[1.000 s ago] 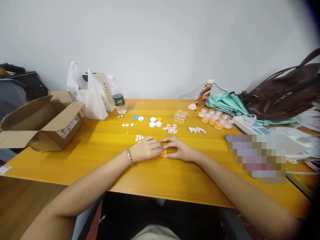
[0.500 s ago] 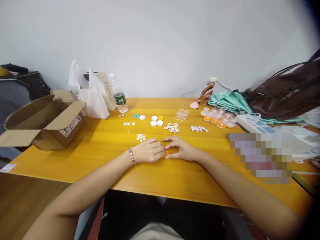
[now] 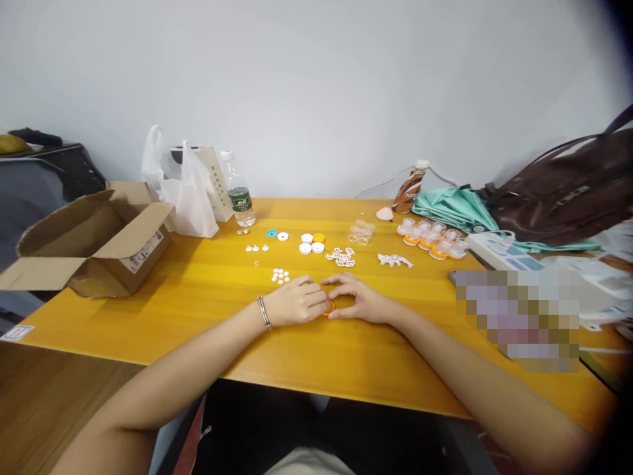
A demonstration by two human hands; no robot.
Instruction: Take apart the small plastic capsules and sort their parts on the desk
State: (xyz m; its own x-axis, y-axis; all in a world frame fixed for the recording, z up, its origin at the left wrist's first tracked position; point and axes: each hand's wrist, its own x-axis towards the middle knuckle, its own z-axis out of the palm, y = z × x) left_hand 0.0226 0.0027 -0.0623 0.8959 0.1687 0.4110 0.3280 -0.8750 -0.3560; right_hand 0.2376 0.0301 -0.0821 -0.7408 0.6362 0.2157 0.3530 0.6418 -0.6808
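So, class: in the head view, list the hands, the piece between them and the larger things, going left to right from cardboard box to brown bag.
Cardboard box → white plastic bag → water bottle → left hand → orange round piece → right hand → brown drink bottle → teal cloth → brown bag.

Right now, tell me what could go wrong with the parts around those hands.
The orange piece might slip unnoticed, since the left hand partly hides it beside the right hand. A sideways sweep of the left hand could also scatter the small white pieces lying loose just beyond it.
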